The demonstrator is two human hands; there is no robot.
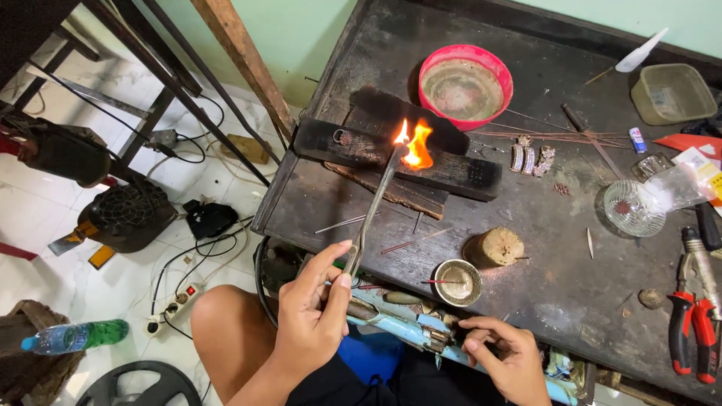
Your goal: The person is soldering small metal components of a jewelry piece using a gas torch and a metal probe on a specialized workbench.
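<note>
My left hand point(312, 312) grips a thin metal torch point(374, 207) that slants up and to the right. An orange flame point(415, 143) burns at its tip over a charred black wooden block point(466, 174). A small ring-like metal piece point(342, 137) lies on the block's left end, apart from the flame. Near the bench's front edge, my right hand point(505, 359) rests with its fingers curled by a pale blue drawer edge point(406, 323). I cannot tell whether it holds anything. A small brass dish point(458, 283) with a thin red stick in it sits just above that hand.
On the dark bench stand a red bowl point(465, 85), a cork-like stump point(494, 246), a glass dish point(629, 208), small jewellery pieces point(531, 159), a beige tub point(671, 92) and red-handled pliers point(693, 331). Cables, a power strip point(174, 304) and a green bottle point(75, 336) lie on the tiled floor at left.
</note>
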